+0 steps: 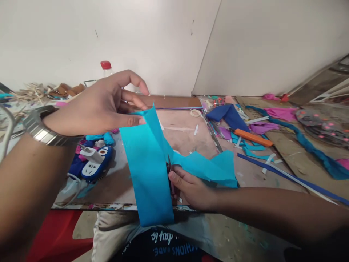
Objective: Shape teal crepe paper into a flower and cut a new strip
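Observation:
A wide strip of turquoise crepe paper [148, 171] hangs over the table's front edge, its top end pinched between the thumb and fingers of my left hand [109, 102]. My right hand [191, 185] grips a small pair of scissors [169, 165] upright, the blades at the strip's right edge. Whether the blades are apart I cannot tell. Behind my right hand, more turquoise paper [209, 165] spreads across the table in folds.
On the left, a blue and white power strip [95, 163] has a white charger [92, 155] plugged in. A red-capped bottle [106, 67] stands at the back. Rightward lie an orange utility knife [253, 137], a tape roll [195, 113] and coloured paper scraps.

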